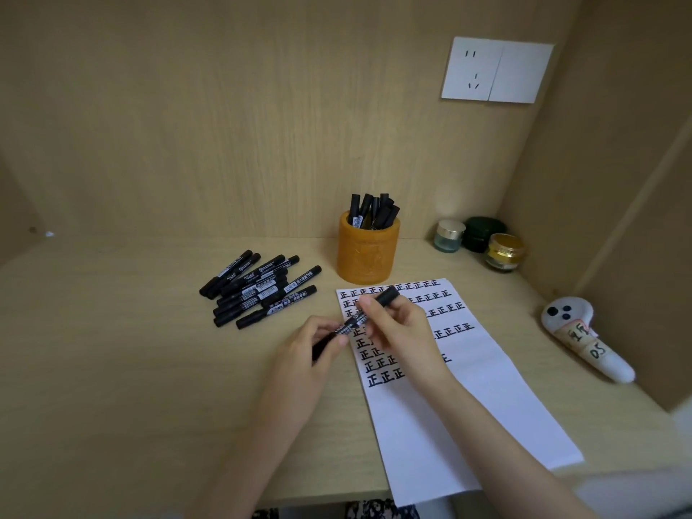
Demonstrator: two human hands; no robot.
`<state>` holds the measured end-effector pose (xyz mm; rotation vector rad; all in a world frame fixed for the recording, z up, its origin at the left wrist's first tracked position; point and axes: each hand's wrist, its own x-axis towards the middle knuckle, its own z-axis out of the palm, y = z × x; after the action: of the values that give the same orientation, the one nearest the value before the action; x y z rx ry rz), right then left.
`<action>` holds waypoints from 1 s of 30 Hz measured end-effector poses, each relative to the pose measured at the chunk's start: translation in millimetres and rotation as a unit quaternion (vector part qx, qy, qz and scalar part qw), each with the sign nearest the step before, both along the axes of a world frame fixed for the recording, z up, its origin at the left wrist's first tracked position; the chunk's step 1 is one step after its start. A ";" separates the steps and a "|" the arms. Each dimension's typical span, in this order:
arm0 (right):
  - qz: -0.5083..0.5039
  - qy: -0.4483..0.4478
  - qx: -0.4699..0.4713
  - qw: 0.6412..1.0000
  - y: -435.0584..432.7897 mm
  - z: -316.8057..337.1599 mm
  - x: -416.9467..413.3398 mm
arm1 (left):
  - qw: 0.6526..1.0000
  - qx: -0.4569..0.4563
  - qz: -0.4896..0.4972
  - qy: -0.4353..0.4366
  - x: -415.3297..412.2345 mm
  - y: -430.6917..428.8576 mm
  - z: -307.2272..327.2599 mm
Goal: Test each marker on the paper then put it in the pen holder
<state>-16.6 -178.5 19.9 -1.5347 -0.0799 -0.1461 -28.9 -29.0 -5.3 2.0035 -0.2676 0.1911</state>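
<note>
Black marker (354,324) in both hands right now, slanting above the left edge of the paper (468,387). The left hand (318,346) is gripping its lower end, fingers curled tight round it. The right hand (397,324) is pinching the upper barrel, fingers closed on it, and the far end is poking out past the knuckles. Whether the cap is on, I cannot tell. The paper is lying flat on the wooden counter (149,368), with rows of black characters running across its upper half and the right hand covering some. Just behind its top edge the orange pen holder (369,252) is standing upright, a bunch of markers (372,211) sticking up out of it. Over to the left, a loose pile of black markers (258,290) is lying on the counter, apart from the hands. Three small jars (481,236) are sitting in the back right corner, and a white padded object (584,339) is lying near the right wall.
</note>
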 end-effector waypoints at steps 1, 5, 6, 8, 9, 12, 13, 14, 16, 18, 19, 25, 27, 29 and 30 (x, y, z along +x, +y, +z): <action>-0.004 0.000 0.001 1.000 -1.7 0.2 -2.6 | 1.000 0.008 -0.014 0.008 -1.4 -0.7 -1.9; 0.000 0.008 0.000 1.000 -7.6 -1.3 -11.7 | 0.997 0.045 -0.054 -0.014 -8.8 -6.3 -2.1; 0.006 0.010 -0.005 1.000 -9.0 -1.6 -14.1 | 0.997 0.054 -0.058 -0.016 -10.9 -8.1 -0.9; 0.023 0.009 -0.017 1.000 -10.6 -1.9 -19.2 | 0.996 0.062 -0.066 -0.014 -14.3 -10.7 0.1; 0.029 0.006 -0.021 0.999 -10.9 -1.6 -21.8 | 0.996 0.061 -0.067 -0.011 -15.7 -11.6 0.3; 0.037 0.003 -0.023 0.999 -12.2 -1.2 -26.6 | 0.997 0.042 -0.068 -0.002 -20.0 -13.2 0.5; 0.039 0.003 -0.024 0.999 -13.0 -0.9 -28.0 | 0.997 0.031 -0.072 0.006 -21.0 -13.9 0.6; 0.041 0.003 -0.025 0.999 -14.0 -1.3 -28.8 | 0.997 0.017 -0.077 0.017 -21.9 -14.7 0.9; 0.041 0.005 -0.026 0.999 -16.1 -3.1 -30.7 | 0.995 -0.012 -0.092 0.039 -24.2 -15.8 2.6; 0.039 0.004 -0.029 0.999 -17.6 -5.1 -32.8 | 0.993 -0.031 -0.106 0.050 -25.9 -16.9 5.2; 0.039 0.002 -0.030 0.999 -18.1 -5.9 -33.6 | 0.991 -0.039 -0.113 0.053 -26.5 -17.6 6.2; 0.059 -0.011 -0.022 0.998 -22.1 -5.6 -36.7 | 0.985 -0.080 -0.136 0.067 -31.5 -18.1 14.2; 0.055 -0.012 -0.014 0.998 -23.1 -6.3 -37.1 | 0.986 -0.067 -0.139 0.065 -30.9 -17.0 13.1; 0.039 -0.008 -0.004 0.999 -23.9 -5.9 -38.2 | 0.988 -0.043 -0.132 0.072 -30.4 -17.3 10.3; 0.031 -0.008 0.000 1.000 -24.6 -5.4 -38.5 | 0.988 -0.034 -0.124 0.082 -31.0 -17.7 10.2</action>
<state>-55.1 -203.1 14.5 -1.5286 -0.1386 -0.1090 -59.9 -46.7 4.9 1.8867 -0.3969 -0.1210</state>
